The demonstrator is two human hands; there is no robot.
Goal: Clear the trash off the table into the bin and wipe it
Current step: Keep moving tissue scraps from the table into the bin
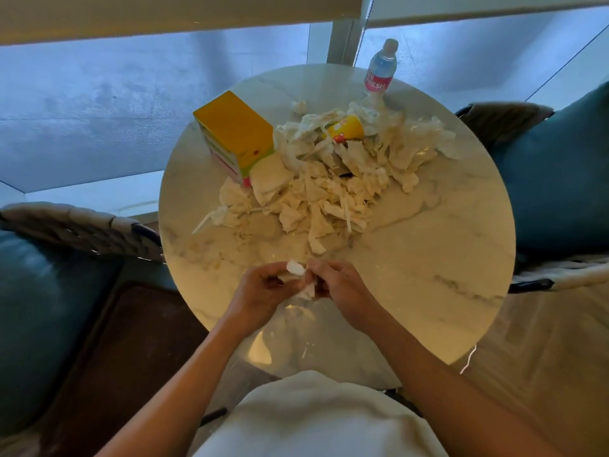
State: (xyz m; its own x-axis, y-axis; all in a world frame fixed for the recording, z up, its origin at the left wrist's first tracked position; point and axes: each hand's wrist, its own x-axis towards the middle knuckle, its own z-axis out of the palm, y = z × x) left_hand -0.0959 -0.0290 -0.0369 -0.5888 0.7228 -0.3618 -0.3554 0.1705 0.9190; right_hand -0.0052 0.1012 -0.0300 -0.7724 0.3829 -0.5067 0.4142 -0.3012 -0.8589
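Note:
A heap of crumpled white tissues [333, 186] covers the middle of the round marble table [438, 268]. A small yellow paper cup [346, 128] lies on its side among them. Over the near part of the table, my left hand [263, 288] and my right hand [336, 280] meet and together grip a small white tissue wad [298, 270], pinched between the fingers of both. No bin is in view.
A yellow tissue box [234, 133] stands at the table's far left. A water bottle [380, 69] with a pink label stands at the far edge. Teal cushioned chairs [43, 311] flank the table left and right. A window wall lies beyond.

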